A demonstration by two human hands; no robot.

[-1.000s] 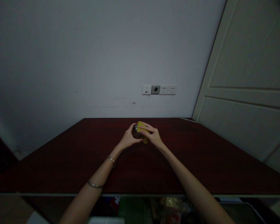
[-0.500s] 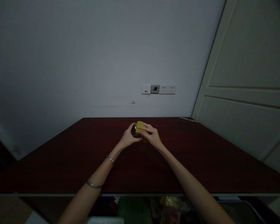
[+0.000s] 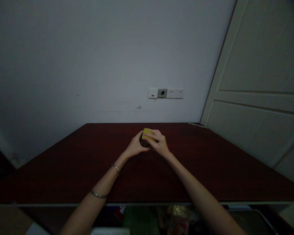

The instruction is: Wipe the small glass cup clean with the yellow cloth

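Over the middle of the dark red table [image 3: 107, 147], both my hands meet around two small things. My left hand [image 3: 134, 145] curls its thumb and fingers around a round, see-through glass [image 3: 144, 143] that looks dark against the tabletop. A yellow sponge [image 3: 147, 133] is gripped between the thumb and fingers of my right hand [image 3: 161, 143]. The sponge presses against the glass and covers its upper right part. My fingers hide much of the glass, so its full shape does not show.
Behind the table rises a pale wall [image 3: 88, 58] with a row of sockets [image 3: 171, 93]. A white panelled door [image 3: 254, 81] stands on the right. Below the table's front edge is an open space with a green item [image 3: 139, 220] and crinkled plastic packaging [image 3: 178, 215].
The sponge has tilted and shifted slightly down over the glass. The glass has turned in my left hand, and the yellowish bit that showed beneath my right hand is now hidden.
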